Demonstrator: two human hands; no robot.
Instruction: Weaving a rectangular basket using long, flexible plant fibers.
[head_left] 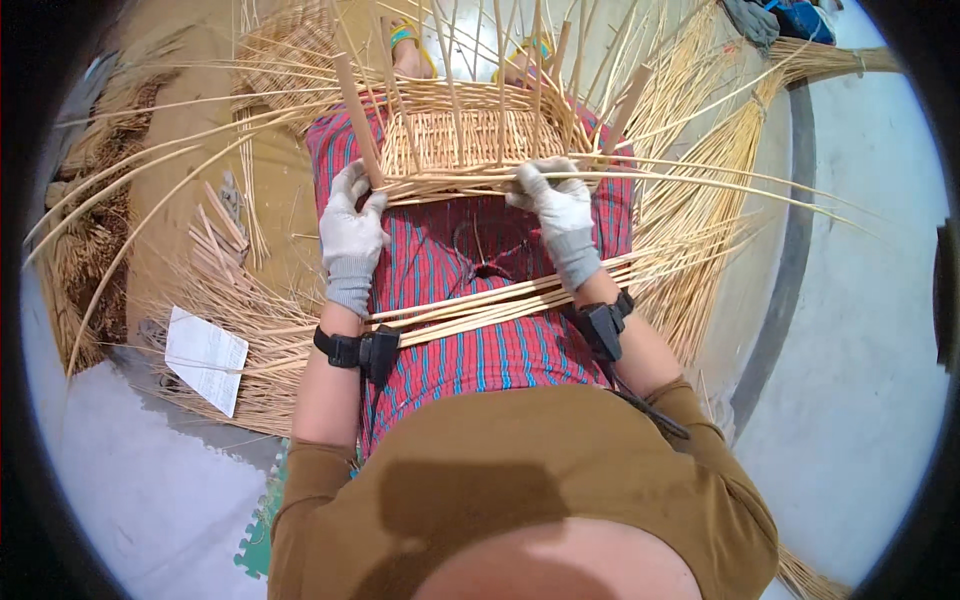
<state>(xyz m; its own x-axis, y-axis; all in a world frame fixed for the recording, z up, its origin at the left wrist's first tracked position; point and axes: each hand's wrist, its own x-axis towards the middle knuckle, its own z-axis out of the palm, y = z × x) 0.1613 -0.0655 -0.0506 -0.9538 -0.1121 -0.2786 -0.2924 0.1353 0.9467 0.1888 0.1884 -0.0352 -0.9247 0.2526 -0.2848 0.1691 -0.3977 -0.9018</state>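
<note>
A half-woven wicker basket (pixel 470 138) rests on my lap, over a red striped cloth (pixel 470 350). Thin upright stakes and thicker corner posts (pixel 357 120) rise from its edges. At the near left corner, my gloved left hand (pixel 354 235) is closed on the basket beside a thick post. My right hand (pixel 560 215), also gloved, has its fingers curled at the near side, around the pale wicker rods (pixel 690 172) that run out to the right. Its fingertips are partly hidden by the weave. Several loose rods (pixel 480 306) lie across my lap below both wrists.
A large bundle of rods (pixel 690 250) spreads on the floor at the right. More cut rods (pixel 260 345) lie at the left, with a white paper sheet (pixel 207 358) on them. Darker bundles (pixel 95 240) stand far left. A woven piece (pixel 290 55) lies at the upper left.
</note>
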